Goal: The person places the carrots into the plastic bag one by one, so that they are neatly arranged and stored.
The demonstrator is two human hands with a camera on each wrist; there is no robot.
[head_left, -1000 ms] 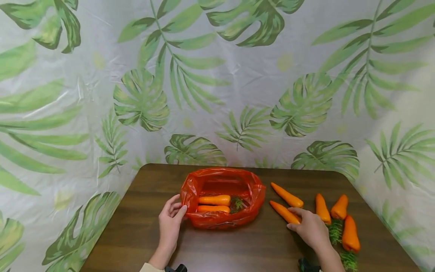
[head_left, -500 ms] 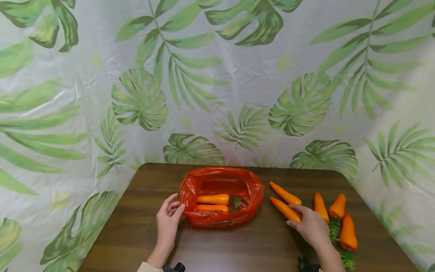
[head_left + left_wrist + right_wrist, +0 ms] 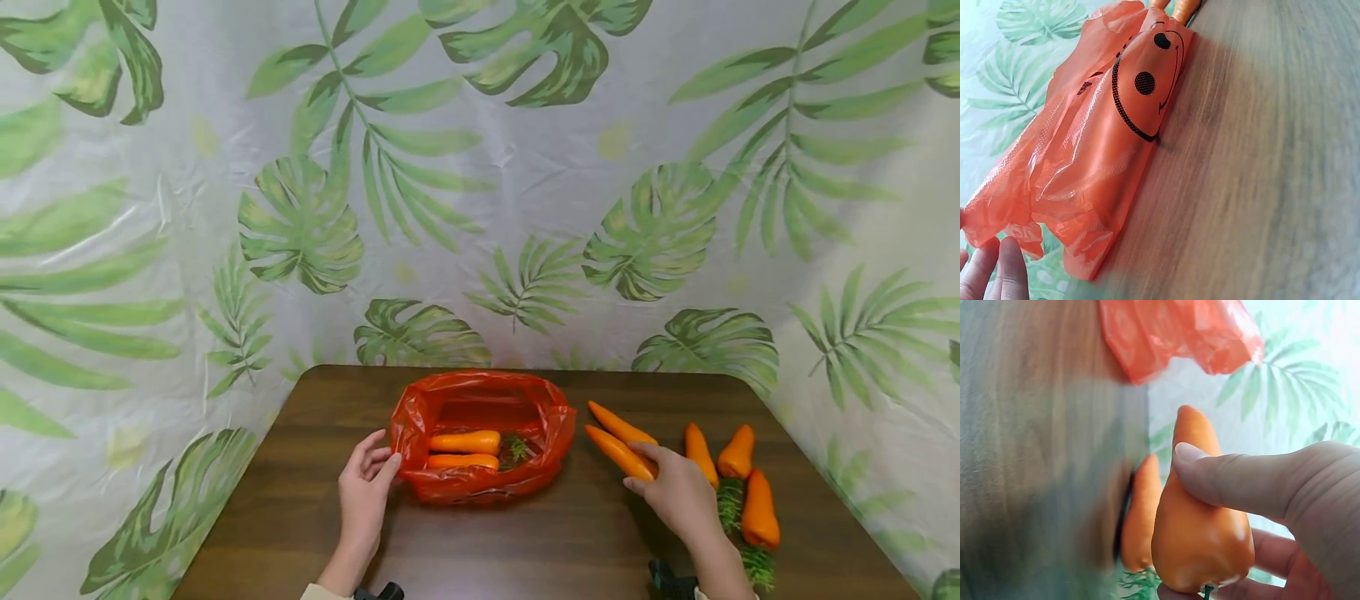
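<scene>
A red plastic bag (image 3: 480, 492) stands with its mouth open on the table; a smiley print shows on its side in the left wrist view. Inside lie two orange carrots (image 3: 465, 442) and some green carrot leaves (image 3: 517, 450). My left hand (image 3: 363, 496) pinches the bag's left rim between thumb and fingers. With my right hand (image 3: 681, 493) I hold a carrot (image 3: 1200, 531), thumb on one side and fingers on the other, its tip pointing toward the bag. In the right wrist view it is raised off the wood. Behind it lies another carrot (image 3: 618, 422).
Several carrots lie at the right: one (image 3: 700, 454) beside my right hand, one (image 3: 737, 452) farther back, and one (image 3: 761, 512) closer to me, with green leaves (image 3: 730, 504) among them. The brown table (image 3: 517, 550) ends at a leaf-patterned curtain (image 3: 480, 208).
My right hand has lifted the carrot a little, and its tip now sits closer to the carrot behind. My left hand stays at the bag's rim. The head view has shifted slightly.
</scene>
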